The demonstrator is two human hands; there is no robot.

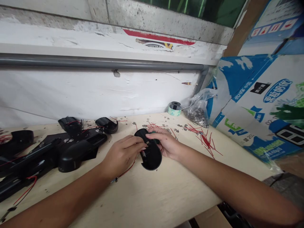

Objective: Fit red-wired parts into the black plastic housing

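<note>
A black, curved plastic shell [152, 158] is held over the table with its hollow side up. My right hand [167, 142] grips its right side, thumb on the upper rim and fingers behind. Something green [155, 139] shows by those fingers, too covered to name. From the left, my left hand [123, 152] reaches in with pinched fingertips at a small metallic bit inside the shell; what they hold is hidden. Below this hand trails a red wire [128, 170], with a small dark connector near the wrist.
More black shells [76, 155] with red and black wires lie at the left. Cut red wires [207, 142] and small metal pieces are scattered behind and right. A tape roll [174, 109] and a clear bag of metal parts [198, 114] stand near a printed carton [256, 104].
</note>
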